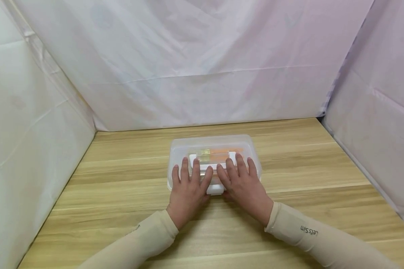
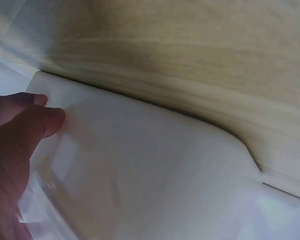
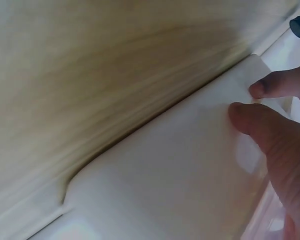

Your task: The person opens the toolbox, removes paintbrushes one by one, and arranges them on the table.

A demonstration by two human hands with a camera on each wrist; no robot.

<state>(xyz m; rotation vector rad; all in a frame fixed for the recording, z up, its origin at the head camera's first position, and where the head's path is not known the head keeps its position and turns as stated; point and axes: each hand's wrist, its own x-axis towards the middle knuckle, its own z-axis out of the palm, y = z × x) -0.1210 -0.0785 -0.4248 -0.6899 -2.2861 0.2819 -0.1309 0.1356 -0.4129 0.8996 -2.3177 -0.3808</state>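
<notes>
A translucent white plastic box (image 1: 215, 140) lies on the table with its lid on. A white handle (image 1: 192, 161) sits on the lid, and a white latch (image 1: 215, 189) shows at its front edge. Both hands rest on the box: the left hand (image 1: 188, 192) on the left part, the right hand (image 1: 245, 188) on the right part, fingers spread and mostly straight over the lid. In the wrist views, thumb tips (image 2: 54, 119) touch the box's pale front wall (image 3: 170, 165). Orange sticks (image 1: 220, 151) and a yellowish piece (image 1: 205, 152) show through the lid.
The wood-grain table (image 1: 131, 186) carries the box near its middle. White cloth (image 1: 202, 97) hangs behind the table and along both sides. A small dark round object (image 3: 299, 27) appears at the upper right corner of the right wrist view.
</notes>
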